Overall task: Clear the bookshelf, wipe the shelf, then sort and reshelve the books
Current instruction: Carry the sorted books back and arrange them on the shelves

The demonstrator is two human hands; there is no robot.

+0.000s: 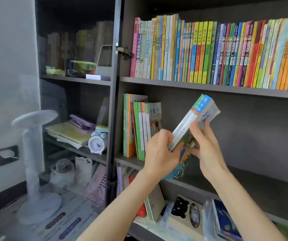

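Both hands grip one small bundle of thin paperback books with green and blue spines [194,117], the left hand [160,150] curled round its lower end and the right hand [205,143] pinching its right side. The bundle is tilted, top leaning right. It hangs before the dark grey middle shelf board [261,181], near a short upright group of green and orange thin books [139,129] at the left end, with bare board to the right; the row of bright, many-coloured books [226,54] above fills its shelf.
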